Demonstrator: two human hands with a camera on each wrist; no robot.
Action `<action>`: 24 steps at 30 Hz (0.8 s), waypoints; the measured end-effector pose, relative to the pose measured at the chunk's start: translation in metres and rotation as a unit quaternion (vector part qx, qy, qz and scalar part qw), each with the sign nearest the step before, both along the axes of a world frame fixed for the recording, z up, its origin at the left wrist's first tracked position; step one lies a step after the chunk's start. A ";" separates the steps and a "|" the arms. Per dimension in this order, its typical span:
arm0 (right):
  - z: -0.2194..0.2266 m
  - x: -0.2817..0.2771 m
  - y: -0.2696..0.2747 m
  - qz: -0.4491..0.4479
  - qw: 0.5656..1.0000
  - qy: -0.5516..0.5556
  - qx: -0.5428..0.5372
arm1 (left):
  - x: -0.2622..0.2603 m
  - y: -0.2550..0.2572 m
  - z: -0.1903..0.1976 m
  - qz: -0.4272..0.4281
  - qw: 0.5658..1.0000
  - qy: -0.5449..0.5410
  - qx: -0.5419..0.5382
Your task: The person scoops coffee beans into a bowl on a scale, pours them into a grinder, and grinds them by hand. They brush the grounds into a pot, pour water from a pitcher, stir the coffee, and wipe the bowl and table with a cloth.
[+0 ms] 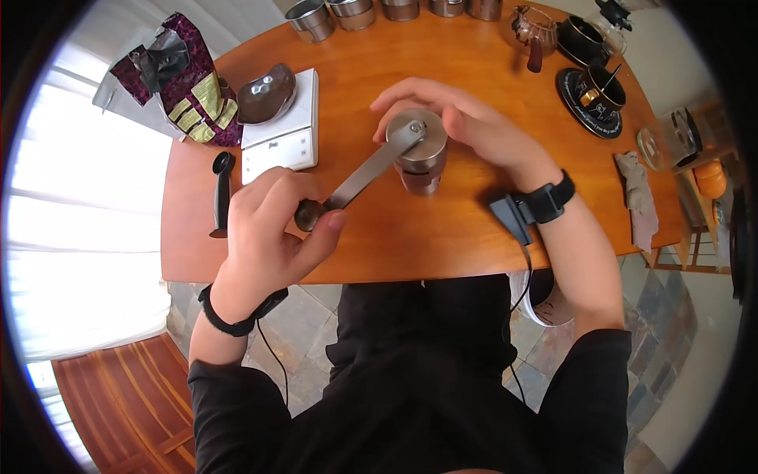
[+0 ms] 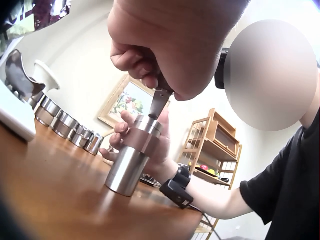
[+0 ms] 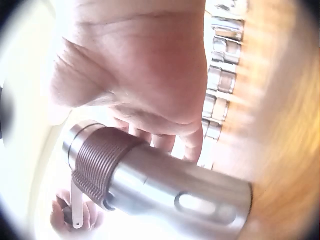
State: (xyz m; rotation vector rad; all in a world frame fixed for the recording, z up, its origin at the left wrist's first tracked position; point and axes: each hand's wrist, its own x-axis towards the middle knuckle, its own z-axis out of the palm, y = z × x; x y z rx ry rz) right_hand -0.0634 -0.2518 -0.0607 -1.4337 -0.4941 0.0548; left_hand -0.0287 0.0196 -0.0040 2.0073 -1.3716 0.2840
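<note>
A steel hand grinder point(image 1: 421, 170) with a brown band point(image 2: 142, 140) stands on the wooden table, its crank arm point(image 1: 371, 170) pointing toward the left hand point(image 1: 272, 225). That hand's fingers and thumb curl round the dark crank knob point(image 1: 309, 215); in the left wrist view the left hand point(image 2: 170, 45) is above the grinder. Around the grinder's upper part, the right hand point(image 1: 482, 130) curves loosely, thumb apart. The right wrist view shows its palm point(image 3: 135, 65) away from the grinder body point(image 3: 175, 190), fingers partly hidden behind; whether they touch it, I cannot tell.
On the left are a patterned bag point(image 1: 193, 95), a white scale point(image 1: 280, 150) bearing a dark dish point(image 1: 267, 95), and a black scoop point(image 1: 222, 193). Several metal cups point(image 1: 351, 12) line the far edge. At right are a glass pot point(image 1: 534, 30), a black cup point(image 1: 602, 87) on its saucer and a cloth point(image 1: 636, 201).
</note>
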 end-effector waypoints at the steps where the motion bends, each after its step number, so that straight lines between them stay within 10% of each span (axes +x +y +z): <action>1: 0.003 -0.005 -0.006 0.017 1.000 -0.003 -0.008 | 0.001 0.001 0.002 -0.005 1.000 -0.026 0.007; 10: 0.010 -0.028 0.034 -0.141 0.981 0.035 -0.130 | 0.008 0.000 0.014 0.010 0.983 -0.154 0.100; 24: -0.004 -0.016 0.031 -0.106 0.993 0.019 -0.039 | 0.020 -0.003 0.035 -0.006 0.946 -0.151 0.288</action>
